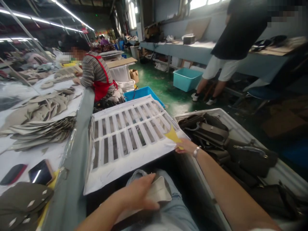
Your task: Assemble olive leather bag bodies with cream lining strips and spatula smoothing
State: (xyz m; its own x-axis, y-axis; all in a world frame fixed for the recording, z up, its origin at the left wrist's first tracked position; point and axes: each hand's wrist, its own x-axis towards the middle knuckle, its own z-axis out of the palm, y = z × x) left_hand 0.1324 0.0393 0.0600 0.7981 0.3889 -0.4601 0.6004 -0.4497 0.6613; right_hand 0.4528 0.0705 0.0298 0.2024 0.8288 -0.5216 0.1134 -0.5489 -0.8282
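My right hand (184,146) is closed on a yellow flat piece (172,134) over the right front edge of a white slatted rack (125,162). Low over the lap, my left hand (141,192) has its thumb and fingers spread, beside a pale beige piece (160,191) that lies on the jeans. Whether the left palm touches this piece is hard to tell. The rack's slats run in two rows, with its near edge just beyond my knees.
Stacked grey-beige pieces (45,128), a phone (41,172) and dark cut pieces (22,202) lie on the left table. A white bin (218,112) of dark bags stands at the right. Beyond are a seated person (97,73), a standing person (238,35) and blue bins (187,78).
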